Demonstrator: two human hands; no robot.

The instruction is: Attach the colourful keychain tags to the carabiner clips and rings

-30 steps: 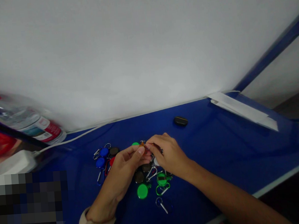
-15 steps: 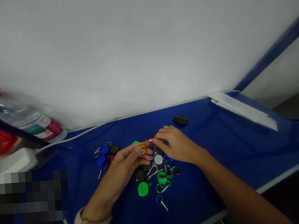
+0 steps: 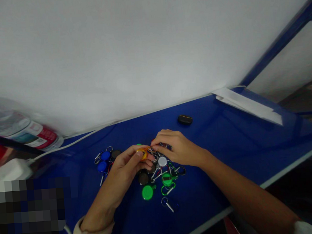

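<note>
Many key tags with carabiner clips (image 3: 160, 175) are left heaped on a blue tabletop (image 3: 221, 133), none seen set apart from the heap. An orange tag (image 3: 143, 153) is pinched firmly between thumb and fingers of the left hand (image 3: 128, 165) above the heap. Metal rings (image 3: 155, 149) are touched by the half-curled right hand (image 3: 178, 147); whether they are gripped cannot be told.
</note>
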